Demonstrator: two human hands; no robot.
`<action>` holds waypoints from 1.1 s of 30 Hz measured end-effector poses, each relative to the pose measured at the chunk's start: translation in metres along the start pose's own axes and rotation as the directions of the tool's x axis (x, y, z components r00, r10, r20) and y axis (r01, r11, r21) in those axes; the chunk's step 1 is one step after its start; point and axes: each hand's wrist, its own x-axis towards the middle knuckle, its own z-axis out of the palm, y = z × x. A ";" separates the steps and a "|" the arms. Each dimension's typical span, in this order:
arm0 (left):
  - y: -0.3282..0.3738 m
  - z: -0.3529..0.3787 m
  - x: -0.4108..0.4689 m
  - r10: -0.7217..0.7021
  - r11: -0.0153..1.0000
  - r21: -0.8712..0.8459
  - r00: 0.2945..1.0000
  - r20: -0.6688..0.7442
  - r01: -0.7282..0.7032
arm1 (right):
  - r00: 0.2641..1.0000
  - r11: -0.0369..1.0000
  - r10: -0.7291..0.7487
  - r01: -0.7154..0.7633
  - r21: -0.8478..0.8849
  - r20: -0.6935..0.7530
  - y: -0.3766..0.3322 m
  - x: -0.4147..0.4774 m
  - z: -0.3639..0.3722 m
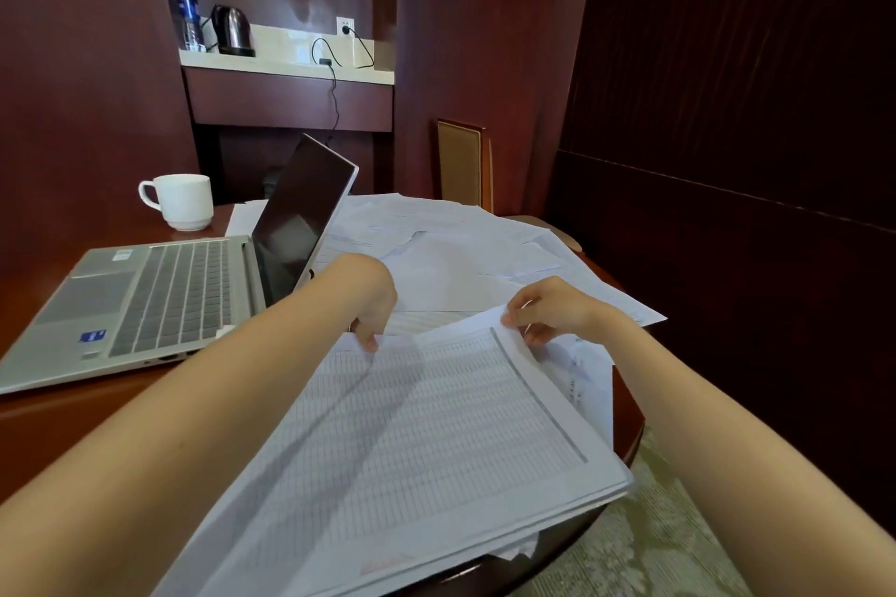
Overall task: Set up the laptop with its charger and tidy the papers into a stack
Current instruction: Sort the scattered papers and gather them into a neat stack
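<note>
Left hand (373, 305) and right hand (552, 308) each pinch a far corner of the paper stack (412, 441). Stack lies between both forearms; open laptop (160, 301) sits left.

matt paper sheets (426, 427), glossy wooden table (72, 412), brushed-metal laptop (145, 296)

My forearms (228, 398) are bare the whole way, uncovered from the bottom edge of the view up to the wrists (623, 330). My left grip (374, 305) and right grip (557, 309) are bare as well — smooth, slim fingers (370, 340), rounded knuckles (550, 292).
</note>
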 end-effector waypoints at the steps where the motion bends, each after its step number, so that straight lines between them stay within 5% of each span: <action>1: 0.001 0.000 0.002 0.008 1.000 0.019 1.000 0.001 -0.008 | 1.000 1.000 0.024 -0.024 0.008 0.012 0.001 0.000 -0.001; 3: 0.003 0.001 0.010 0.065 0.995 -0.074 0.998 0.013 -0.064 | 0.995 0.995 0.101 -0.101 0.004 0.008 0.005 0.004 -0.004; 6: 0.011 0.000 0.012 0.142 0.937 -0.324 0.990 0.011 -0.131 | 0.944 0.962 0.268 -0.274 -0.001 -0.194 0.011 0.009 -0.007; 10: 0.018 0.003 0.021 0.155 0.928 -0.342 0.988 -0.009 -0.149 | 0.879 0.924 0.353 -0.273 0.267 -0.321 0.019 0.004 -0.014; 16: 0.015 0.012 0.028 0.236 0.849 -0.468 0.969 -0.079 -0.245 | 0.818 0.769 0.499 -0.265 0.582 -0.286 0.018 -0.003 -0.022; 21: 0.009 0.020 0.026 0.356 0.700 -0.608 0.921 -0.160 -0.376 | 0.849 0.537 0.529 -0.330 0.776 -0.005 0.036 -0.009 -0.021; 27: 0.007 0.027 0.029 0.377 0.610 -0.685 0.907 -0.190 -0.397 | 0.914 0.814 0.406 -0.357 0.458 -0.010 0.033 -0.001 -0.001; 33: 0.005 0.026 0.030 0.384 0.589 -0.698 0.901 -0.202 -0.407 | 0.953 0.895 0.277 -0.209 0.394 -0.125 0.023 -0.002 0.005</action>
